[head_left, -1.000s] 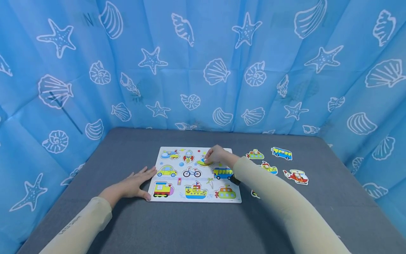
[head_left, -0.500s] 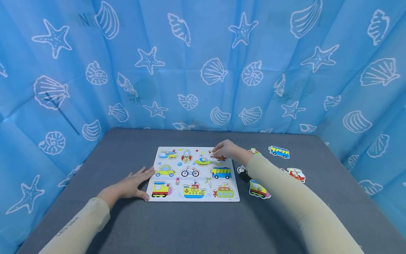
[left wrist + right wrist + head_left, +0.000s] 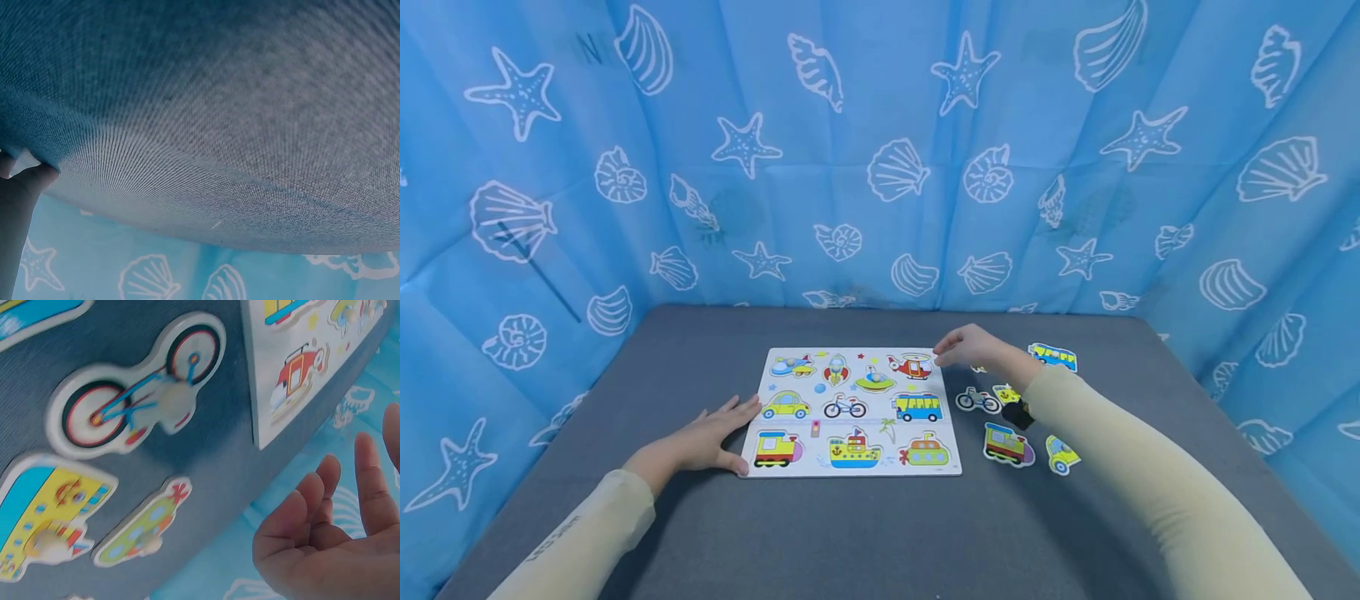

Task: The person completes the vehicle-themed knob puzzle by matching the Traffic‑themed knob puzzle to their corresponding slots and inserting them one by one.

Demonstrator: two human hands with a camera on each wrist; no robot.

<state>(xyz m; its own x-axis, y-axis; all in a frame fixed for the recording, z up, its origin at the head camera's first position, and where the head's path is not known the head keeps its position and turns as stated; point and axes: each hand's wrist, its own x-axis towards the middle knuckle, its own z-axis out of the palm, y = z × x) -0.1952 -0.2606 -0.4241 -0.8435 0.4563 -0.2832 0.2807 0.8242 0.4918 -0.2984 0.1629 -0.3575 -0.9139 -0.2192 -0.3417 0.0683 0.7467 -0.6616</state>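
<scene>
A white vehicle puzzle board (image 3: pixel 812 463) lies flat on the table. Fingers and thumb of my left hand (image 3: pixel 707 437) rest spread along its left edge; the left wrist view catches only part of that hand (image 3: pixel 25 194). Knobbed plane (image 3: pixel 793 366), rocket (image 3: pixel 835 369) and flying saucer (image 3: pixel 874 381) pieces sit in the board's top row. My right hand (image 3: pixel 976 347) hovers near the board's upper right corner, beside the helicopter picture (image 3: pixel 912 367). Seen from the right wrist, this hand (image 3: pixel 325 556) has loosely bent fingers, spread apart, and holds nothing.
Loose knobbed pieces lie right of the board: bicycle (image 3: pixel 977 400), train (image 3: pixel 1008 444), car (image 3: pixel 1062 455), bus (image 3: pixel 1052 357) and a partly covered ship (image 3: pixel 1006 393). A submarine piece (image 3: pixel 144 528) shows in the right wrist view. A blue shell-patterned curtain (image 3: pixel 865 208) hangs behind the grey table.
My right hand has left the flying saucer piece and moved right, past the helicopter picture, to beyond the board's corner. My left hand keeps its place at the board's edge.
</scene>
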